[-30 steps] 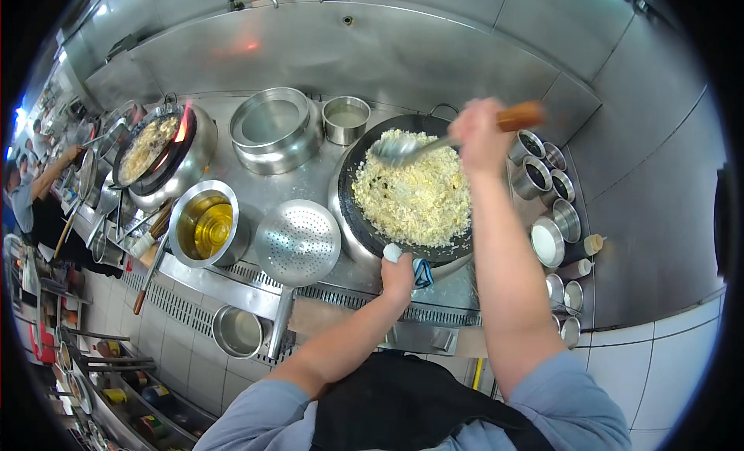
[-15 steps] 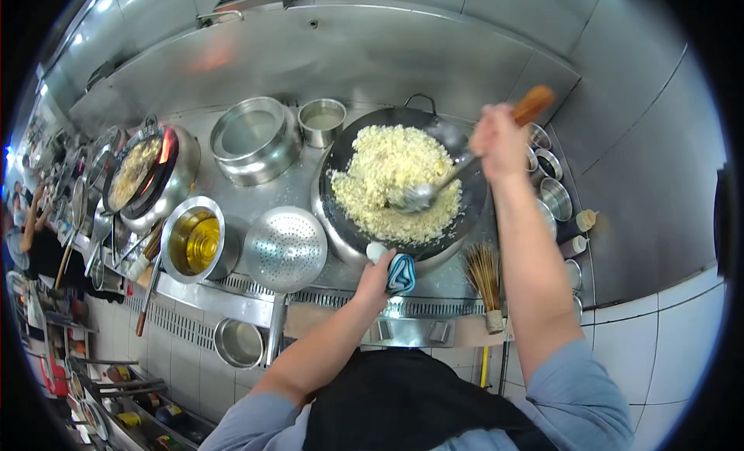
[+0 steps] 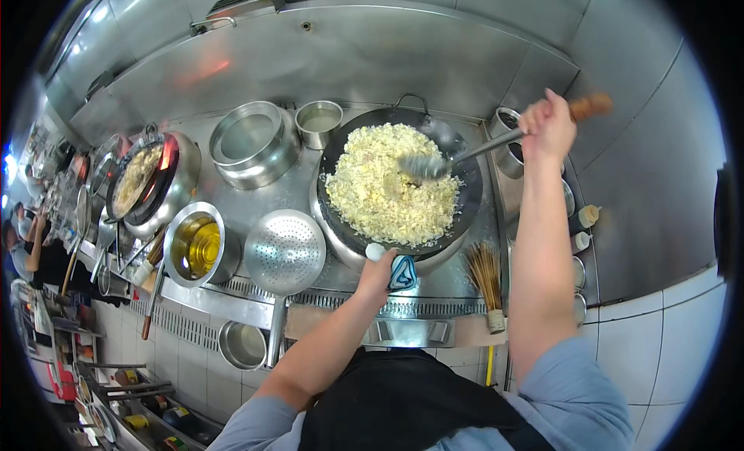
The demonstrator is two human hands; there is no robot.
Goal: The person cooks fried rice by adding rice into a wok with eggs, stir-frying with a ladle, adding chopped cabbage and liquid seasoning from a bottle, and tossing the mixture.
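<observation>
My right hand [image 3: 549, 127] is wrapped round the shaft of a long wooden-ended metal ladle [image 3: 425, 167], above the wok's right side. The ladle's bowl rests in a heap of pale yellow egg fried rice [image 3: 387, 195]. This rice fills much of a black wok [image 3: 466, 189] on the burner. At the wok's near rim, my left hand [image 3: 375, 276] is closed on a folded blue-and-white striped cloth [image 3: 403, 273]. The grip under the cloth is hidden.
A perforated strainer [image 3: 285, 249] and a pot of yellow oil [image 3: 178, 242] sit left of the wok. Behind them stand a wide steel pot [image 3: 256, 168] and a smaller one [image 3: 319, 124]. A bamboo brush [image 3: 483, 273] lies nearby. Another wok [image 3: 139, 176] shows flame.
My right hand has moved right, bringing the ladle up and to the right through the rice. The rice is spread more broadly. My left hand stays at the wok's rim.
</observation>
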